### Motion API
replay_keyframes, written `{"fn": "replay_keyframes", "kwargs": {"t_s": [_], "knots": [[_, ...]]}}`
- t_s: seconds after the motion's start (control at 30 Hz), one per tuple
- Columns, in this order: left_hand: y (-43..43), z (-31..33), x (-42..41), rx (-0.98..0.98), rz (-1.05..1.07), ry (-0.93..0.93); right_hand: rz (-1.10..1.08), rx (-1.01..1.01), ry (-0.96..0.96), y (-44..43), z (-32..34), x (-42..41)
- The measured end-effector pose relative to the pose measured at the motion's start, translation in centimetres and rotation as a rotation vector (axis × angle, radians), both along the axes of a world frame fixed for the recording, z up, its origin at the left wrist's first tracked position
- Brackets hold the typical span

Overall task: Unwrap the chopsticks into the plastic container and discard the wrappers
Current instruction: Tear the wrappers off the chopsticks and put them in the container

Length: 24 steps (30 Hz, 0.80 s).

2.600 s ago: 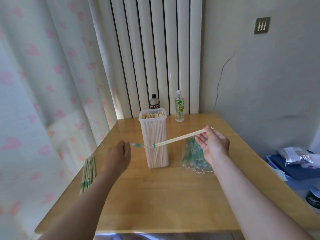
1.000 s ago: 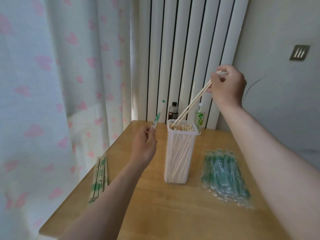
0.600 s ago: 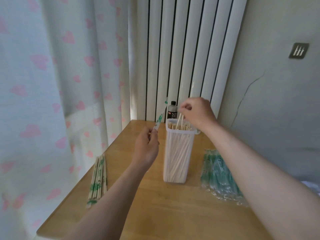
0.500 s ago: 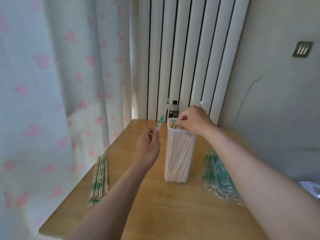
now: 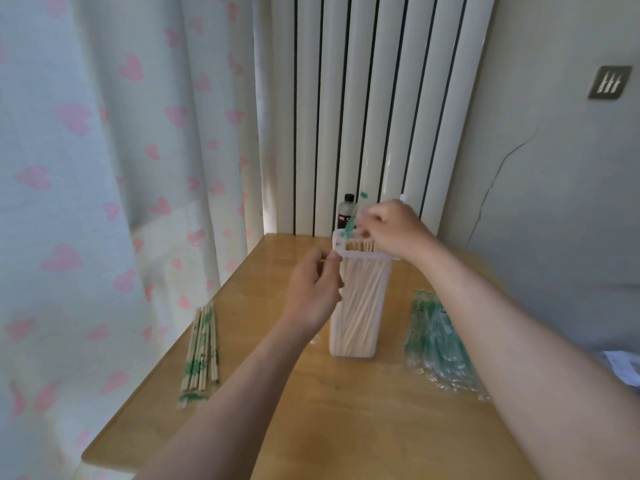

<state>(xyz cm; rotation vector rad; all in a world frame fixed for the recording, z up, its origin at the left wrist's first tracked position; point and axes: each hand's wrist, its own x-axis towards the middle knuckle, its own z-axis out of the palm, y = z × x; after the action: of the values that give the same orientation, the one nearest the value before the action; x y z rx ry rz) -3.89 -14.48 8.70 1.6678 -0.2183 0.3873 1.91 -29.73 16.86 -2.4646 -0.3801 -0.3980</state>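
1. A tall clear plastic container [image 5: 356, 317] stands upright on the desk [image 5: 346, 417], packed with bare chopsticks [image 5: 362, 292] standing on end.
2. The right hand [image 5: 394, 230] hovers over the container's mouth, its fingers [image 5: 369, 221] curled and pinching a thin green-printed wrapper [image 5: 351, 225] that slants up above the rim.
3. The left hand [image 5: 311, 292] is just beside the container's left wall, fingers curled with thumb and forefinger close together at the rim. Blur hides whether they grip the wrapper's lower end.
4. A bundle of wrapped chopsticks [image 5: 201, 351] lies near the desk's left edge.
5. A pile of empty wrappers [image 5: 440, 344] lies right of the container.
6. A dark bottle [image 5: 347, 213] stands behind the container.
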Motion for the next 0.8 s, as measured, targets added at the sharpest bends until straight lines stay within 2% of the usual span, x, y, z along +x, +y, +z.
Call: {"fn": "replay_keyframes", "kwargs": {"t_s": [0.1,0.2,0.33,0.47,0.63,0.8], "knots": [[-2.2,0.1,-1.4,0.006,-0.129,0.031,-0.144,0.321,-0.233,-3.5,-0.3,-0.8],[-5.4,-1.2,-2.1,0.028,-0.231,0.143,-0.314,0.501,-0.3,-8.6,-2.5,-1.1],[-10.0,-3.5,-1.2,0.102,-0.282,0.257,-0.526,0.506,-0.178,-15.6,-8.6,-1.9],[-13.4,-5.5,1.5,0.2,-0.21,0.304,-0.706,0.365,-0.014,-21.5,-15.5,-2.7],[-16.1,-7.4,6.2,0.373,-0.027,0.292,-0.78,0.302,0.118,-24.4,-22.3,-4.2],[-18.1,-8.7,10.7,0.517,0.12,0.323,-0.748,0.288,0.105,-24.4,-23.7,-4.1]]}}
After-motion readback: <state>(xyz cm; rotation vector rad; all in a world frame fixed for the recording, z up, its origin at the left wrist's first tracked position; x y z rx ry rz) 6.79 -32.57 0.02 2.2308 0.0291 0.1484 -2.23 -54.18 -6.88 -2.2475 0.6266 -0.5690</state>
